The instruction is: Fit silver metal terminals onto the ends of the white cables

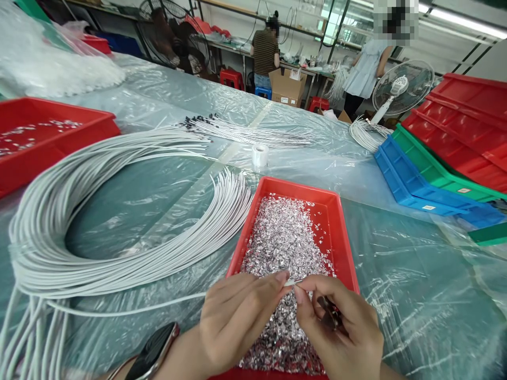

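Observation:
My left hand [245,316] is closed around a white cable [158,304] close to its end, and the cable trails off to the left. Thumb and forefinger of my right hand [340,322] pinch at the tip of that cable. A dark brown, shiny object [329,312] sits inside the curled fingers of the right hand; its kind is not clear. Both hands are over a red tray [348,248] holding a heap of small silvery foil scraps [285,237]. Left of the tray lies a large coil of white cables [130,274], with its cut ends beside the tray.
Behind the tray stand a clear tape roll [260,155] and a bundle of thin white wires [253,133] with dark ends. A second red tray [59,148] is at left. Stacked crates [447,142] rise at right. Two people, a fan [402,87] and a cardboard box [287,87] are beyond the table.

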The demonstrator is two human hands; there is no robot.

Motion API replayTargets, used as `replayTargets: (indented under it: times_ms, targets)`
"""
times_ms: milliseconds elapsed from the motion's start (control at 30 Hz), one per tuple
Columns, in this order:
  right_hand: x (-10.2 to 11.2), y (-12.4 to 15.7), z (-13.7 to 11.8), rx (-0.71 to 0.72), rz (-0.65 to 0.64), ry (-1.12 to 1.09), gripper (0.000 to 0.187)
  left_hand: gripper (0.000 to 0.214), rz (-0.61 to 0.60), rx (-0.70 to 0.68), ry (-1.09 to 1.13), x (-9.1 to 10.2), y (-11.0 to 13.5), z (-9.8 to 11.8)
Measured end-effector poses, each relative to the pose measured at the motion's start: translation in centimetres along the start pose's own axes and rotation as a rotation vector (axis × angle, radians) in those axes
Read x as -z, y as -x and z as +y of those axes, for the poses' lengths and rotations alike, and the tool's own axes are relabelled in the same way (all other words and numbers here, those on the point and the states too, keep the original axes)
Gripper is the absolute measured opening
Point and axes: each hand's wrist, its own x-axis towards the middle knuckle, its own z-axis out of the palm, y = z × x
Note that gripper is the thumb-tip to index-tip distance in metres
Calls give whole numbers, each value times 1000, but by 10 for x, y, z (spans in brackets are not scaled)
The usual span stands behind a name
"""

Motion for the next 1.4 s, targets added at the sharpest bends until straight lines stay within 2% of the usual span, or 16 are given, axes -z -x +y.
replayTargets:
  times_ms: [233, 467, 633, 700, 800, 867, 1000, 1100, 1200, 1267, 1300, 1400]
  targets:
    - [-1, 1, 0, -33, -14, -61, 19, 14, -26, -47, 65, 0, 4, -5]
    - [-1, 1, 1, -65, -27, -96, 20, 18, 51, -65, 47, -2, 3, -5]
    - [-1, 3, -4, -81, -51, -116, 18, 20, 23, -37, 24, -4, -2, -5]
    - [-1, 3, -6, -81, -69, -122, 17, 16, 31, 65, 60, -8, -4, -8]
    - [3, -1, -4, -111, -57, -73, 10, 7, 16, 368, 218, -15, -6, -12]
    - [7, -7, 1, -157, -67, -27, 6, 7, 9, 504, 301, -17, -6, -13]
    - [13, -20, 15, -212, -140, 9, 9, 9, -7, 580, 395, -16, -4, -13]
    - [15, -25, 23, -211, -131, 35, 10, 12, -21, 670, 512, -20, -7, -10]
    - [19, -28, 28, -181, -111, 48, 26, 16, -28, 678, 566, -21, -14, -9]
    - [23, -31, 32, -163, -103, 50, 35, 17, 9, 681, 569, -9, -15, -9]
    - [25, -32, 34, -158, -100, 47, 36, 18, 64, 691, 546, 2, -11, -9]
    - [30, -35, 44, -164, -91, 53, 28, 23, 358, 678, 227, 57, 17, -1]
